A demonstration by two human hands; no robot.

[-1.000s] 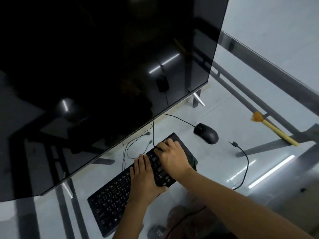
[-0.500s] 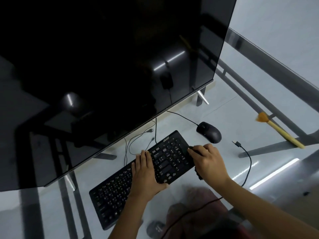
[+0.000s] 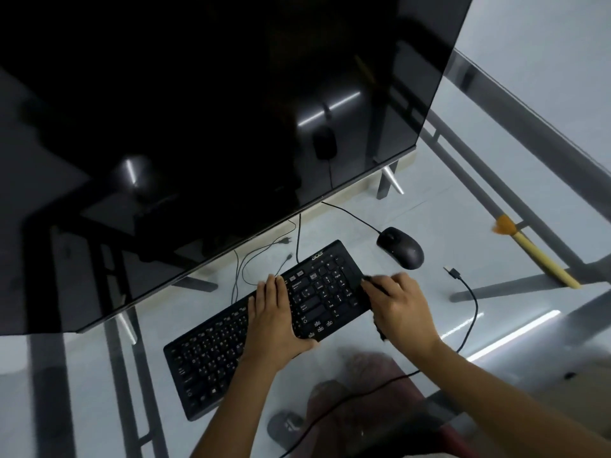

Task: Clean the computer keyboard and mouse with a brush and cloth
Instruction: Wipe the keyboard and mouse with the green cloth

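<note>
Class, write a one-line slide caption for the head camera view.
Left hand steadies the black keyboard while right hand wipes its end with a dark cloth.

"acer" logo on keyboard (image 3: 264,328) top edge, key legends blurred

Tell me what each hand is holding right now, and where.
Right hand holds a dark cloth bunched under its palm; left hand lies flat on the black keyboard, gripping nothing.

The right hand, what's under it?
A dark cloth shows beneath the right hand, at the keyboard end. Most of the cloth is covered by the hand.
</note>
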